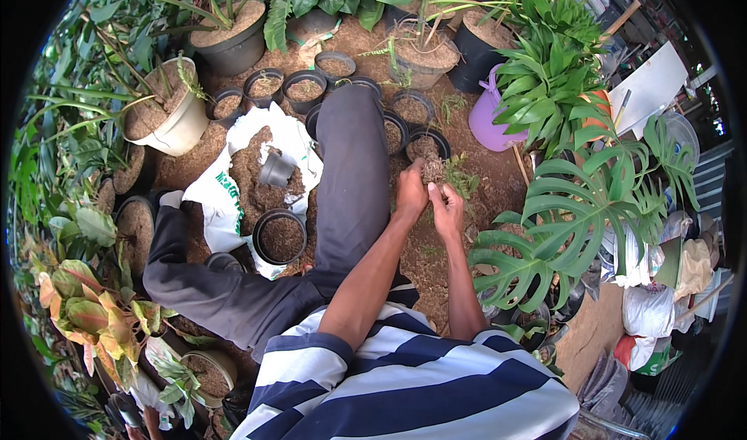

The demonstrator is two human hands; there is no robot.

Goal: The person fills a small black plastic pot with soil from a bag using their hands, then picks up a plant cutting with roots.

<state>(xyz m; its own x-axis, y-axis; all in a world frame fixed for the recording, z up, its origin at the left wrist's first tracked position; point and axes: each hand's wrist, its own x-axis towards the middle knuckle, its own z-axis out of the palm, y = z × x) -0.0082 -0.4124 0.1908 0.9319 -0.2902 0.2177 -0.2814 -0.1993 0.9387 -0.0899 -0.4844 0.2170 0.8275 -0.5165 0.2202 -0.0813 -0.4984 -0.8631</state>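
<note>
In front of my right knee, my left hand (412, 191) and my right hand (447, 210) are close together with fingers closed. Between their fingertips is a brownish clump of roots and soil (433, 171). Feathery green fronds (464, 183) show beside my right hand; whether they belong to the clump I cannot tell. Just beyond my fingers stands a small black pot (442, 143) with soil in it. To the left of my raised knee, an opened white sack (210, 218) holds loose soil (253, 179), a small grey pot (275, 170) lying tilted, and a black pot (280, 238) with soil.
Several small soil-filled black pots (303, 90) stand beyond my knee. Large potted plants line the back, including a white pot (175, 121). A purple bucket (490, 121) is at the right, near a broad-leaved monstera (572, 214). Stuffed bags (648, 312) lie far right.
</note>
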